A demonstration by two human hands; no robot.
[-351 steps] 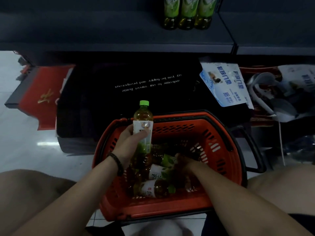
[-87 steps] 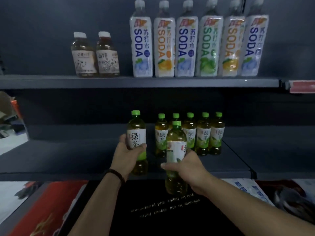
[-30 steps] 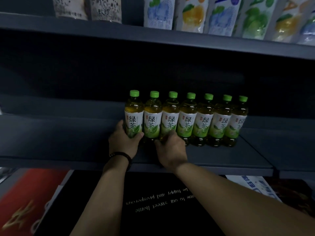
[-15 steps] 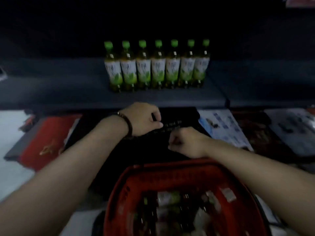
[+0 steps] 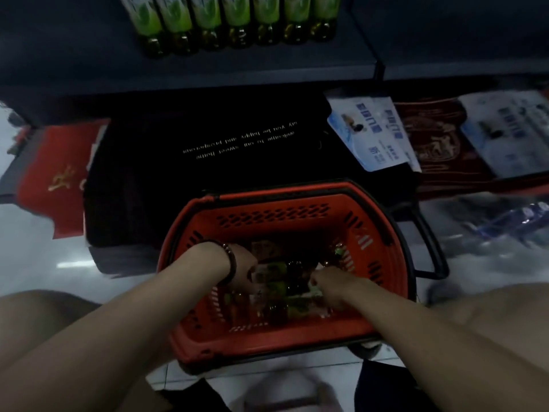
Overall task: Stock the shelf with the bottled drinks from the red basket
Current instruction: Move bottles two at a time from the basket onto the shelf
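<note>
Red basket (image 5: pixel 276 217): on the floor below the shelf (image 5: pixel 267 69), bottled drinks (image 5: pixel 271 282) lying inside.
Left hand (image 5: pixel 242 270): down among those drinks; fingers hidden, grip cannot be told.
Right hand (image 5: pixel 334 288): on the drinks, blurred; grip cannot be told.
Shelf row (image 5: pixel 237 28): bottles upright, side by side.

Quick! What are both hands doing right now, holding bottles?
Left hand: in the red basket among the bottles, grip cannot be told.
Right hand: also among the bottles, too blurred to tell.
</note>
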